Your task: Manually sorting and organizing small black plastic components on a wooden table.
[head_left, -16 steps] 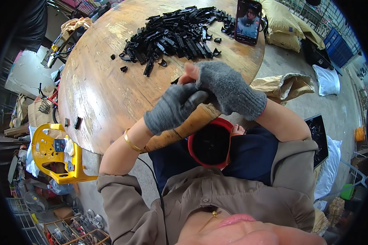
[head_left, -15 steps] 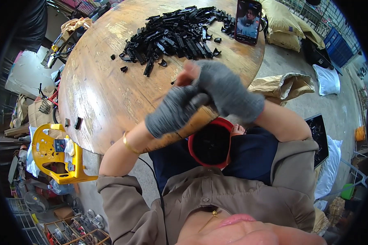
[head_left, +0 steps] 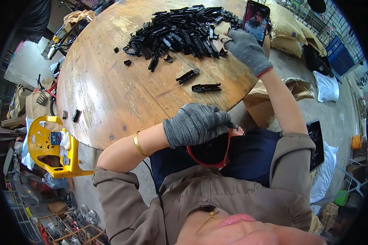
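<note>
1. My left hand (head_left: 198,125), in a grey knitted glove, is over the red bucket (head_left: 227,153) between my legs. Its fingers are bent together and point to the right. A dark bit shows at the tips, but I cannot tell whether I am gripping a piece or whether it is part of the glove.
2. My right hand (head_left: 246,50), gloved to match with bare fingertips, is stretched over the far right of the round wooden table (head_left: 110,94). Its thumb and fingers bend toward the pile's right edge; I cannot tell whether they grasp anything.
3. The pile of black pieces (head_left: 184,34), narrow and glossy, lies heaped across the far part of the table, with a few strays along its near edge.
4. Two long black pieces (head_left: 206,87) lie apart from the pile, near each other, between it and my left hand.
5. A black piece (head_left: 76,116) lies near the table's left edge, with a smaller bit beside it.
6. A phone (head_left: 255,18) stands upright just beyond my right hand, its screen lit.
7. A yellow plastic chair (head_left: 71,157) stands left of the table; an open brown paper bag (head_left: 259,108) is at its right.
</note>
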Motion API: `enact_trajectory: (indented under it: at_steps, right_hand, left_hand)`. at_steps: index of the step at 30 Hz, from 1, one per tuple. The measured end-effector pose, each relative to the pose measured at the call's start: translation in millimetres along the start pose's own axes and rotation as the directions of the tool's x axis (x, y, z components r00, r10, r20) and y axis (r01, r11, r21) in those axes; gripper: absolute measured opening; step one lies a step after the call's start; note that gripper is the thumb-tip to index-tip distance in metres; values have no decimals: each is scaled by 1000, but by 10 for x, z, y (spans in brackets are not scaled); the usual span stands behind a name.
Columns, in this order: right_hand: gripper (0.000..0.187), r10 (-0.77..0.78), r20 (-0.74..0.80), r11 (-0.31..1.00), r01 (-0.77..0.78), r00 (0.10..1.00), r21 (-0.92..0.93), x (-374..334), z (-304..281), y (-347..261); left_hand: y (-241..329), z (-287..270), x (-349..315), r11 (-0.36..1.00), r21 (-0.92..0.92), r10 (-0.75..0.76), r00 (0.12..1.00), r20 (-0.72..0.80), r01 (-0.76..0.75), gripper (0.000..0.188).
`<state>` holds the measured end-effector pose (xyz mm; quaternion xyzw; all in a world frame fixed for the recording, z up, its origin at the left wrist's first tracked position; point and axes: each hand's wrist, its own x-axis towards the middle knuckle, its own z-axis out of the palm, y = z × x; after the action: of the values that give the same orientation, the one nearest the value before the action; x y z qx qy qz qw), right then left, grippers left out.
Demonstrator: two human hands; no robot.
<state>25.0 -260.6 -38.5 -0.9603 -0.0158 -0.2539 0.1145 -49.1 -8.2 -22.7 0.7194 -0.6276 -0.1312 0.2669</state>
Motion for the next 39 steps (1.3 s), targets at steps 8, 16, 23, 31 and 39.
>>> enact_trajectory:
  at_steps: [8, 16, 23, 31, 39]
  right_hand:
    - [23, -102, 54, 994, 100, 993, 33, -130, 93, -2]
    - [18, -202, 156, 976, 186, 967, 113, -191, -15, -145]
    - [17, -308, 67, 935, 289, 949, 206, -344, -91, -166]
    - [30, -178, 351, 516, -217, 919, 829, -541, -338, -674]
    - [25, -19, 585, -62, -585, 811, 809, -594, -351, -759]
  left_hand:
    - [-402, -254, 0, 961, 34, -233, 868, -438, 275, 30]
    - [-664, -281, 47, 715, 469, -346, 846, -406, 518, 24]
    - [-575, -308, 17, 905, -341, -407, 756, -513, 255, 31]
    - [-358, -386, -18, 618, -722, -555, 823, -121, 311, 30]
    - [-465, -207, -28, 899, -405, -349, 835, -426, 169, 29]
